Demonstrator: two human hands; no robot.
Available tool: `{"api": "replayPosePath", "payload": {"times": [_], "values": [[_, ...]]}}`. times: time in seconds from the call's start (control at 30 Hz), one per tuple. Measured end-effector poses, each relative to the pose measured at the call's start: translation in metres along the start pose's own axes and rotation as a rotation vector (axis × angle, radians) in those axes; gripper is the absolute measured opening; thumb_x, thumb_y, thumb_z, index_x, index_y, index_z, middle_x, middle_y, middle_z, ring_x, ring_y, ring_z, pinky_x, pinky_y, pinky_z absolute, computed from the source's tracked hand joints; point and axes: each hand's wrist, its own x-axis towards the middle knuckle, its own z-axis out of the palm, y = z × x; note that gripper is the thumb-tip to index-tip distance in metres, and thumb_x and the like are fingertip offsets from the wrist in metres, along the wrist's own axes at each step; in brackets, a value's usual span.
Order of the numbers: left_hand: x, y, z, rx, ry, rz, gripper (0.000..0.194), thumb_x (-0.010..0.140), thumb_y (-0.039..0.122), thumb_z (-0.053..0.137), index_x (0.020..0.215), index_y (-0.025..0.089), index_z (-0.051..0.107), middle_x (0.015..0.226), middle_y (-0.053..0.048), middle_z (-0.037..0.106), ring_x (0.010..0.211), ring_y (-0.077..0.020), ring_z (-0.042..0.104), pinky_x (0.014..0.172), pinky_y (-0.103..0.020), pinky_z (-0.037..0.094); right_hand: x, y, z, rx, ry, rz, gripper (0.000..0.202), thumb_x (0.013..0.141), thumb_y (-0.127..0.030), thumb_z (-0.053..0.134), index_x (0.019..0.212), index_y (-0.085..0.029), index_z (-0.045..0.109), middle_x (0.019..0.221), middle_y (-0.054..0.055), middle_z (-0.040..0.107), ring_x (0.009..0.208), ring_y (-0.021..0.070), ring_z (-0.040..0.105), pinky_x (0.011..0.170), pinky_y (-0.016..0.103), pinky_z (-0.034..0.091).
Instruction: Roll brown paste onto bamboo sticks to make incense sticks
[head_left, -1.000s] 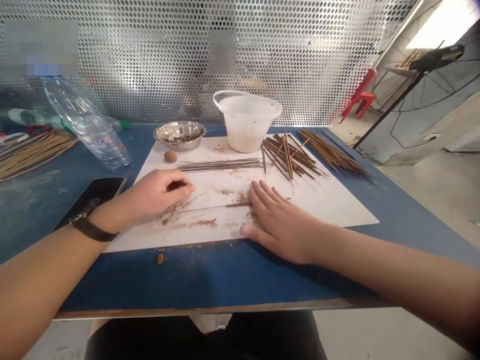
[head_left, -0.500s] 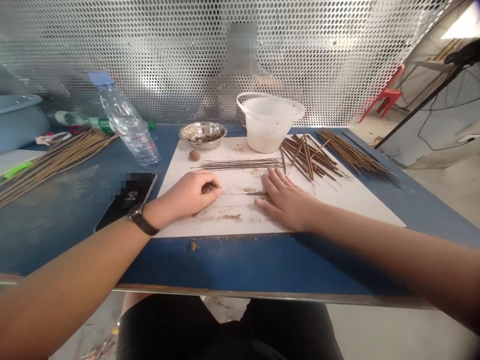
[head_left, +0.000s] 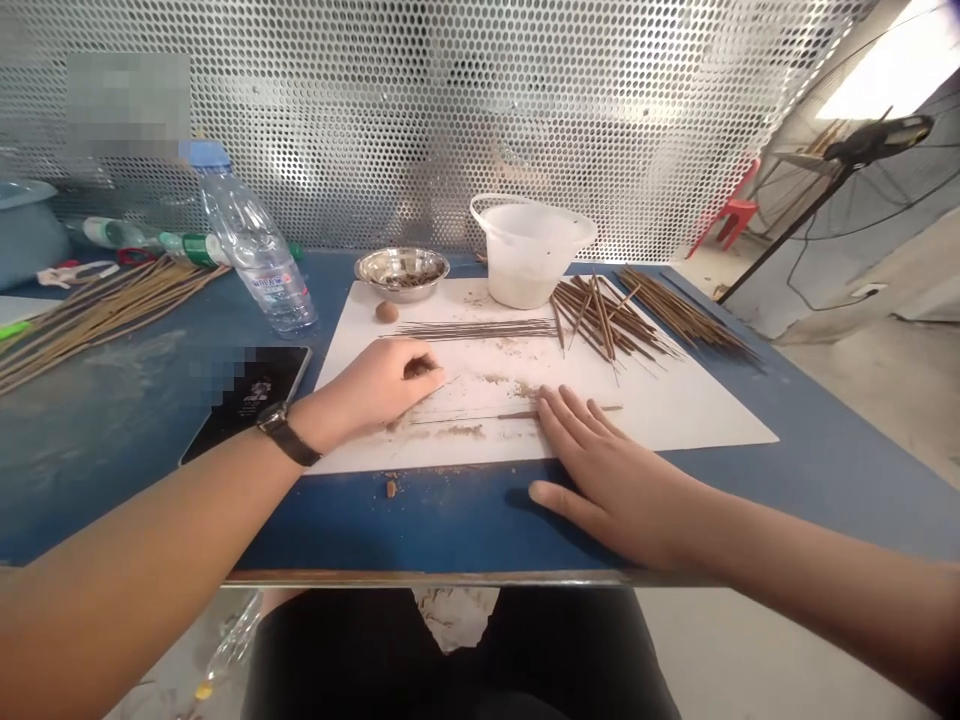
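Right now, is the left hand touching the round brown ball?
Apart. The head view shows a narrow strip of white paper, with thin stick ends over it, between the left hand and the ball.

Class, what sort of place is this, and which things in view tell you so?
Probably a small craft workshop: brown sticks lie piled on a white sheet marked with brown powder, and the right hand lies over another stick.
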Motion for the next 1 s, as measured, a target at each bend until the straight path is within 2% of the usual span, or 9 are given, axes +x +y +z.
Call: {"api": "replayPosePath", "payload": {"times": [0.17,0.3,0.43,0.53,0.6,0.73,0.83,0.93,1.0], "values": [[0.003,-0.001,-0.003,0.068,0.064,-0.006,0.022,0.096,0.043,0.067,0.089,0.022,0.069,0.071,-0.002,0.067,0.058,-0.0179,0.060,0.053,-0.032,0.047,0.057,0.012,-0.011,0.016,0.010,0.055,0.109,0.108,-0.082,0.022,0.178,0.002,0.020,0.183,0.028,0.009,0.170,0.0470,0.002,0.135,0.073,0.019],[0.004,0.001,-0.005,0.098,0.099,-0.029,0.025,0.096,0.044,0.068,0.086,0.022,0.070,0.070,-0.002,0.067,0.059,-0.0179,0.059,0.055,-0.032,0.045,0.082,0.017,-0.023,0.024,-0.039,0.063,0.115,0.107,-0.083,0.017,0.176,0.009,0.017,0.182,0.031,0.004,0.170,0.0460,-0.001,0.137,0.069,0.018],[0.001,0.005,-0.001,0.066,0.107,-0.089,0.026,0.096,0.046,0.067,0.088,0.022,0.069,0.067,-0.001,0.064,0.051,-0.0156,0.054,0.048,-0.030,0.039,0.055,0.010,-0.022,0.009,-0.070,0.004,0.118,0.106,-0.086,0.021,0.176,0.009,0.015,0.181,0.030,-0.001,0.170,0.0449,-0.003,0.138,0.067,0.015],[-0.002,0.008,0.003,0.039,0.090,-0.132,0.027,0.095,0.049,0.067,0.089,0.023,0.068,0.062,0.001,0.061,0.043,-0.0139,0.047,0.042,-0.030,0.034,0.024,-0.001,-0.019,0.019,-0.077,-0.064,0.113,0.106,-0.085,0.028,0.179,0.002,0.017,0.182,0.025,0.003,0.170,0.0440,0.001,0.137,0.067,0.023],[-0.002,0.010,0.006,0.051,0.095,-0.098,0.026,0.095,0.048,0.066,0.087,0.023,0.067,0.062,0.001,0.061,0.046,-0.0144,0.049,0.045,-0.031,0.037,0.018,-0.008,-0.019,0.023,-0.080,-0.060,0.112,0.106,-0.085,0.031,0.179,-0.001,0.018,0.182,0.024,0.006,0.170,0.0453,0.004,0.136,0.069,0.026],[-0.004,0.012,0.006,0.118,0.145,0.046,0.026,0.097,0.046,0.063,0.085,0.023,0.068,0.071,-0.001,0.066,0.063,-0.0184,0.058,0.059,-0.033,0.046,0.048,-0.014,-0.023,0.022,-0.120,0.064,0.122,0.103,-0.089,0.027,0.176,0.008,0.017,0.181,0.030,0.000,0.169,0.0491,-0.002,0.137,0.069,0.018],[-0.013,0.020,0.008,0.196,0.204,0.225,0.022,0.099,0.042,0.061,0.089,0.024,0.069,0.079,-0.003,0.070,0.071,-0.0196,0.061,0.069,-0.035,0.051,0.082,-0.006,-0.023,0.039,-0.064,0.079,0.122,0.104,-0.088,0.022,0.176,0.010,0.014,0.182,0.030,-0.003,0.169,0.0475,-0.007,0.139,0.066,0.013],[-0.033,0.041,0.026,0.270,0.136,0.572,0.014,0.100,0.033,0.064,0.090,0.026,0.069,0.078,-0.003,0.070,0.071,-0.0196,0.061,0.069,-0.038,0.053,0.094,0.002,-0.021,0.051,-0.016,0.041,0.118,0.106,-0.085,0.020,0.176,0.010,0.013,0.182,0.030,-0.003,0.169,0.0452,-0.010,0.140,0.064,0.010],[-0.048,0.057,0.051,0.336,0.023,0.887,0.018,0.099,0.033,0.070,0.082,0.027,0.067,0.074,-0.003,0.068,0.068,-0.0202,0.060,0.064,-0.041,0.052,0.085,0.002,-0.021,0.052,-0.031,-0.005,0.115,0.108,-0.082,0.018,0.175,0.011,0.013,0.181,0.031,-0.004,0.169,0.0444,-0.010,0.140,0.065,0.011]]}}
